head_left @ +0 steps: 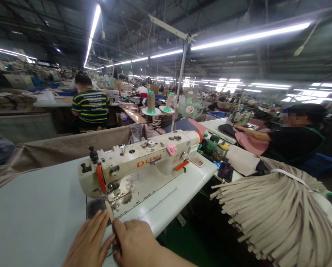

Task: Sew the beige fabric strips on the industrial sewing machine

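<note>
A narrow beige strip (109,211) lies under the needle end of a white sewing machine (151,159) with orange lettering. My left hand (89,239) rests flat beside the strip, its fingers stretched toward the needle plate and their tips close to the strip's left edge. On the other side my right hand (136,237) is closed, thumb and forefinger on the near part of the strip. Between the hands, a small dark and silver metal piece (112,250) shows under my fingers; it is mostly hidden, so I cannot tell its kind.
A large tied bundle of beige strips (277,207) hangs at the right. Behind the machine stand thread cones (151,102), bottles (211,144), a phone (225,171) and a fan (190,106). One co-worker (296,137) handles pink pieces at the right; another (90,105) sits ahead left.
</note>
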A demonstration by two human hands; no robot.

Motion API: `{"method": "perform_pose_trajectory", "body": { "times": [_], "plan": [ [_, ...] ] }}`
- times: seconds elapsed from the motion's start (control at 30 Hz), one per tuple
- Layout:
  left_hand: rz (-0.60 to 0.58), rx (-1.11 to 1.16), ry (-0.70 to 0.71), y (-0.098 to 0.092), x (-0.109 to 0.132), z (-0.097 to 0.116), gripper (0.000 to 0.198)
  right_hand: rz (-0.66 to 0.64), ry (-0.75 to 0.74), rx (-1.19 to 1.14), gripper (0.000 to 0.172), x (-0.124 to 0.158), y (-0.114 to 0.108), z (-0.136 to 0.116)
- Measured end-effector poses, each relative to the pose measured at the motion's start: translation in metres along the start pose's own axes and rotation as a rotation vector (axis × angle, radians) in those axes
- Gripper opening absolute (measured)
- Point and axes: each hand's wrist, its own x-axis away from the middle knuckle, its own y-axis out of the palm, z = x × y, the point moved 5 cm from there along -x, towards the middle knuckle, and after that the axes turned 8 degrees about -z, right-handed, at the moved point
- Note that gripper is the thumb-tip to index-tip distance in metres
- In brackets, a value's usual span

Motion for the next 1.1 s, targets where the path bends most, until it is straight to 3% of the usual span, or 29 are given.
{"method": "perform_pose_trajectory", "body": {
  "times": [0.2, 0.47, 0.7, 0.87, 1.1],
  "plan": [
    [-0.012, 0.010, 0.002, -0.002, -0.001, 0.000, 0.076, 0.009, -0.003, 0.009, 0.049, 0.001, 0.000, -0.001],
    [0.005, 0.022, -0.004, -0.009, -0.003, 0.002, 0.075, -0.039, -0.035, -0.069, 0.029, 0.002, -0.020, 0.008],
    [-0.032, -0.004, -0.047, -0.017, -0.009, 0.006, 0.078, 0.262, 0.016, -0.023, 0.020, -0.001, -0.029, 0.044],
    [-0.079, -0.005, -0.102, -0.020, -0.011, 0.008, 0.071, 0.355, 0.036, -0.049, 0.025, 0.000, -0.020, 0.062],
    [-0.269, 0.056, -0.214, -0.029, -0.024, 0.007, 0.062, 0.447, -0.057, -0.067, 0.027, -0.001, -0.017, 0.068]
  ]
}}
